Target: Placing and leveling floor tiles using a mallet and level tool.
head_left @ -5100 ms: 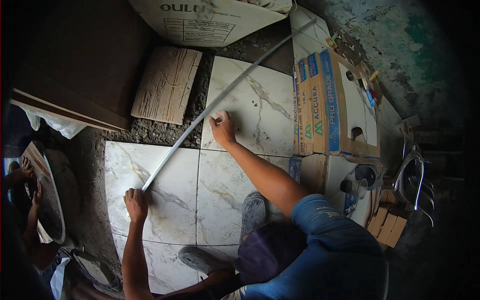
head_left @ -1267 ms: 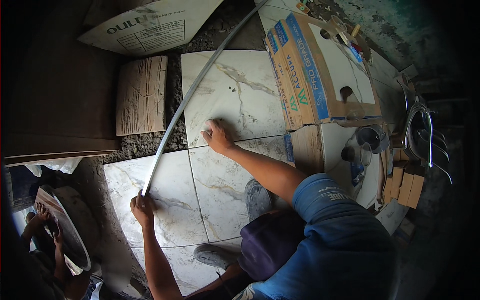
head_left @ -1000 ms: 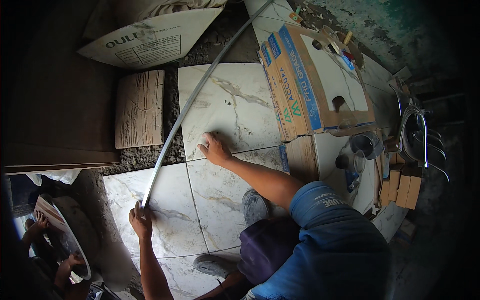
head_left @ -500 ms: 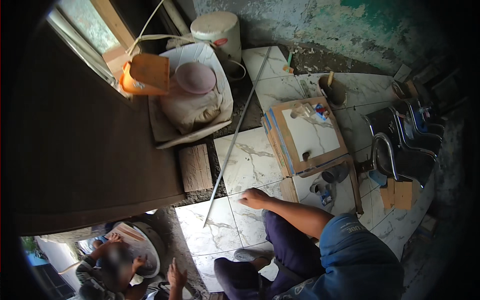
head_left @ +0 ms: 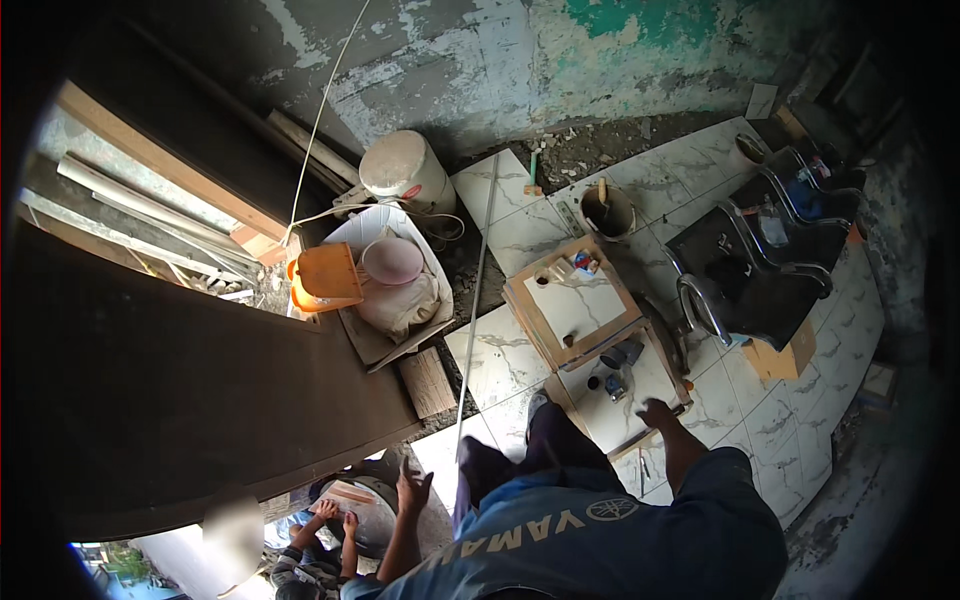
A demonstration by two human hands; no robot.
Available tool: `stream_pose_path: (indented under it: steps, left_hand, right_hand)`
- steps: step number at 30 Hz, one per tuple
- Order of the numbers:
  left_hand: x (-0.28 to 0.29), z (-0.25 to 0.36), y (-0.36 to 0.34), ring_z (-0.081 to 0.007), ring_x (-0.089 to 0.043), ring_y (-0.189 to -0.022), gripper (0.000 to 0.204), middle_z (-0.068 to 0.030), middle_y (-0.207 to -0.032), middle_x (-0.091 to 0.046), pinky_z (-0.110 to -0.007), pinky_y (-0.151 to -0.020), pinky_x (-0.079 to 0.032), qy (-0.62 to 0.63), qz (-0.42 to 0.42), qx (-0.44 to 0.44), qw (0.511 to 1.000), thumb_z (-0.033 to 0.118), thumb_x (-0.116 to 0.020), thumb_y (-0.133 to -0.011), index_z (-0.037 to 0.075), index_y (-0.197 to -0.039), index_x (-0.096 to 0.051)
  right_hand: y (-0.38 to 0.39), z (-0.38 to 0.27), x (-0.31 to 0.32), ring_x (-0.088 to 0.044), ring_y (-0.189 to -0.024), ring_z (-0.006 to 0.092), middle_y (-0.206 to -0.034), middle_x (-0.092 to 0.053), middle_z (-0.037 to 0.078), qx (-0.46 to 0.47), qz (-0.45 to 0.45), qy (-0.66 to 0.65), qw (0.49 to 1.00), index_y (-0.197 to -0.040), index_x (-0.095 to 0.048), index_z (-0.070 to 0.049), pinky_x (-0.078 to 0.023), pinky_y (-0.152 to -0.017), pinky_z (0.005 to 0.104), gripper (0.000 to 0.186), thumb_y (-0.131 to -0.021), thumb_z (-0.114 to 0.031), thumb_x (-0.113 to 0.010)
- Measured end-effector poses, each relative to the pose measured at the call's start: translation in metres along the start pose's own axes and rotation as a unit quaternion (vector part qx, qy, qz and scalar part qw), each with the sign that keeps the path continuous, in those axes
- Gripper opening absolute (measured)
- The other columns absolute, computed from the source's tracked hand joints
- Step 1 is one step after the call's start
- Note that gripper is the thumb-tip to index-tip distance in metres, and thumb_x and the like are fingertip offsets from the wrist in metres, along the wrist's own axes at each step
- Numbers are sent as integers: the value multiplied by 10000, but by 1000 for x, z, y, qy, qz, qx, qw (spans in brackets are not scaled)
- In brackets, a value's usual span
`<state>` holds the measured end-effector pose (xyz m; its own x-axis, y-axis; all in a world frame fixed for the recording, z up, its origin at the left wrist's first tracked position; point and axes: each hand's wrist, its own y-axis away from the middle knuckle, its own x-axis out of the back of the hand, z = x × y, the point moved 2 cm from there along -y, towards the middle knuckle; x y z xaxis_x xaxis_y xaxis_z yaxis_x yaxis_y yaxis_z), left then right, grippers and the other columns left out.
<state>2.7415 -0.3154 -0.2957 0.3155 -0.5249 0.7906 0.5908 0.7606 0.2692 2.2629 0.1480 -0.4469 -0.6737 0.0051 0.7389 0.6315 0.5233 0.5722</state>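
Note:
My left hand [head_left: 412,490] is raised at the lower middle, fingers apart, with nothing in it. It is nearest to the long thin grey bar [head_left: 478,290] lying across the floor tiles. At the right, my right hand [head_left: 657,412] hangs over the near edge of a marbled tile [head_left: 628,400], its fingers apart and nothing seen in them. On that tile sit dark grey pipe pieces [head_left: 628,351] and a small blue-labelled item [head_left: 615,387]. Behind stands a stack of tile boxes [head_left: 625,328] with a white tile on top.
At the lower left another person's hands [head_left: 327,509] rest at a round tub [head_left: 378,530]. An orange scoop [head_left: 328,278] and a pink bowl [head_left: 392,261] lie by a sack. A bucket [head_left: 608,212] and linked black chairs [head_left: 725,250] stand farther right.
My right hand has moved right, from above the floor tiles to the tile with the pipe pieces. My left hand has come up and right. The view has shifted, showing more wall.

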Motion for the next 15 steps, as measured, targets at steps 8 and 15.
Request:
stream_pose_path:
  steps: [8, 15]
  left_hand:
    - [58, 43, -133, -368, -667, -774, 900, -197, -1001, -664, -464, -700, -532, -60, -4, -47, 997, 345, -783, -785, 100, -1480, -268]
    - [74, 153, -292, -357, -678, -805, 874, -208, -1000, -663, -464, -712, -538, -62, 25, -173, 983, 332, -771, -797, 94, -1474, -272]
  right_hand:
    - [2, -198, 144, -656, -959, 212, -971, -677, 168, 165, 167, -351, 906, -1215, -567, 16, -534, -791, 336, 392, -919, -225, -657]
    - [48, -23, 60, -663, -924, 283, -978, -672, 209, -146, 240, -318, 905, -1157, -602, 20, -531, -776, 386, 430, -912, -327, -667]
